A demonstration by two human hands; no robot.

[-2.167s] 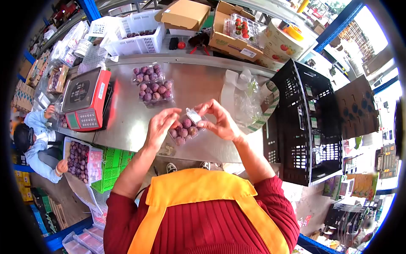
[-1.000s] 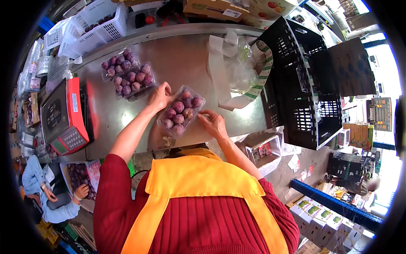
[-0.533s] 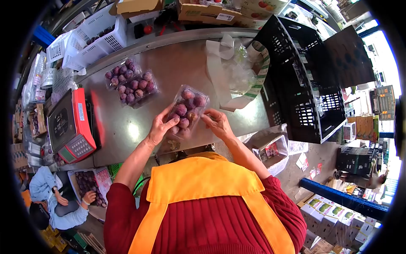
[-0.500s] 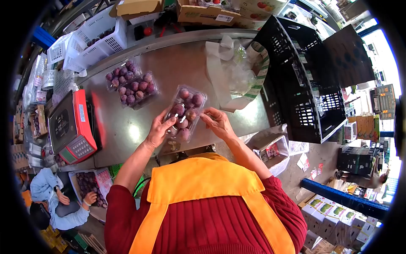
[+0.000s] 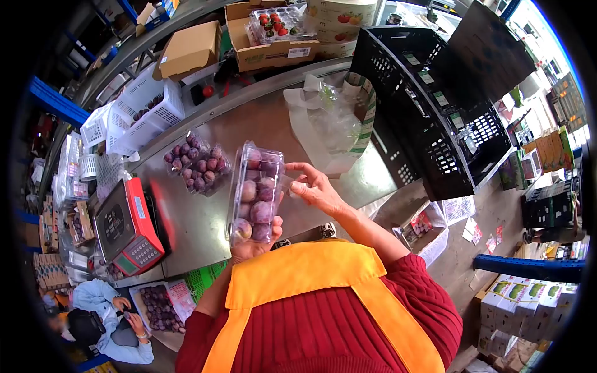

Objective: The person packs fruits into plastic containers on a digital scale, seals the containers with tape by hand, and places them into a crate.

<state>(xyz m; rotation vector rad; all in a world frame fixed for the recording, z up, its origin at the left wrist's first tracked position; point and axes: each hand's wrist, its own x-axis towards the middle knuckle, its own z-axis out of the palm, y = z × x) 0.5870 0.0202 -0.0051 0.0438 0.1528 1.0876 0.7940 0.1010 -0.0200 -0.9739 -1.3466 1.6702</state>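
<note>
In my left hand point(image 5: 252, 248) is a clear plastic punnet of plums point(image 5: 256, 193), tilted up toward me, with my fingers wrapped round its lower end. My right hand point(image 5: 317, 191) is at the punnet's right side. Its index finger reaches the edge and the thumb is bent toward it in a pinch; a small pale bit shows there, too unclear to name. To the left, two more plum-filled punnets point(image 5: 204, 171) sit close together on the metal table point(image 5: 193, 233). A red scale point(image 5: 134, 227) stands at the table's left end.
Clear plastic packaging lies in a white paper-lined holder point(image 5: 326, 127) near a large black crate point(image 5: 404, 105). Behind are a white basket point(image 5: 140, 115) and a cardboard box of strawberries point(image 5: 270, 53). At lower left, a seated person point(image 5: 112, 323) handles plums beside a plum-filled crate point(image 5: 158, 308).
The punnet has come closer and tipped more upright, with my left hand now beneath its lower end. My right hand stays at its right side. My view has shifted.
</note>
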